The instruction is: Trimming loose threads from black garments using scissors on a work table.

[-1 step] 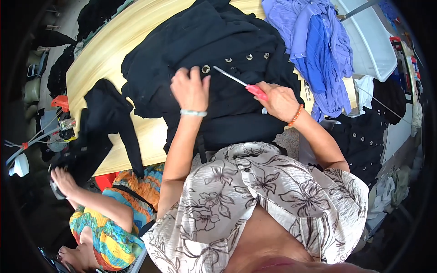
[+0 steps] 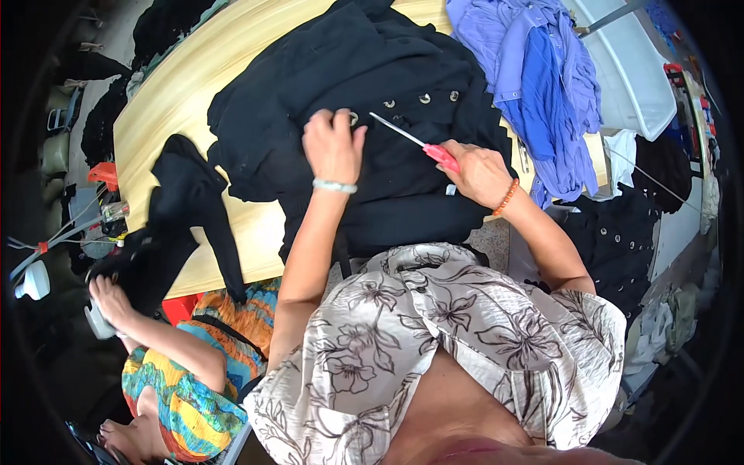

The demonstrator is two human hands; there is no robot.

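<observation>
A black garment (image 2: 271, 147) lies heaped on the wooden table in front of me, with a row of shiny round buttons (image 2: 424, 98) across it. My left hand (image 2: 333, 147) rests on the cloth beside the leftmost button (image 2: 353, 118), thumb and fingers apart, holding nothing that I can see. In my right hand (image 2: 477, 177) is a screwdriver-like tool (image 2: 440, 156) with a pink handle and a thin metal shaft. Its tip points up and left, over the garment and close to that same button. My right fingers are closed around the handle.
Purple-blue shirts (image 2: 535, 85) lie at the table's right side, beside a white plastic tub (image 2: 628, 70). A seated co-worker's hand (image 2: 112, 302) handles another black garment (image 2: 182, 194) at the left. More black buttoned cloth (image 2: 612, 232) lies at the lower right.
My left hand has shifted slightly right, closer to the leftmost button. The pink-handled tool has moved a little right with my right hand.
</observation>
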